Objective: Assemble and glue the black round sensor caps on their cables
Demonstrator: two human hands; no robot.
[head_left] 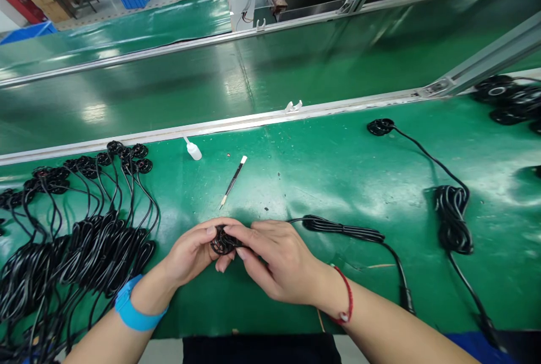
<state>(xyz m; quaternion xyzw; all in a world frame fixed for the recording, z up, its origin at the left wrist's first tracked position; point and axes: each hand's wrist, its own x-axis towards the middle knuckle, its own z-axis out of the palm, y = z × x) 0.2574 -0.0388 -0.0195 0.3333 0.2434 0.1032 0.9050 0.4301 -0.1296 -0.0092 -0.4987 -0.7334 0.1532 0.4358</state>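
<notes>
My left hand [192, 251] and my right hand [274, 260] meet over the near edge of the green bench. Both pinch a small round black part [222, 241] between their fingertips. A black bundled cable [342, 230] runs from that part to the right and curves down toward the bench edge. The left wrist wears a blue strap, the right wrist a red cord.
Several black cables with round ends [80, 229] lie in a row at the left. Another coiled cable [453, 217] with a round end [380, 126] lies at the right. A small white bottle [193, 150] and a thin tool [233, 181] rest beyond my hands. A green conveyor belt [253, 71] runs behind.
</notes>
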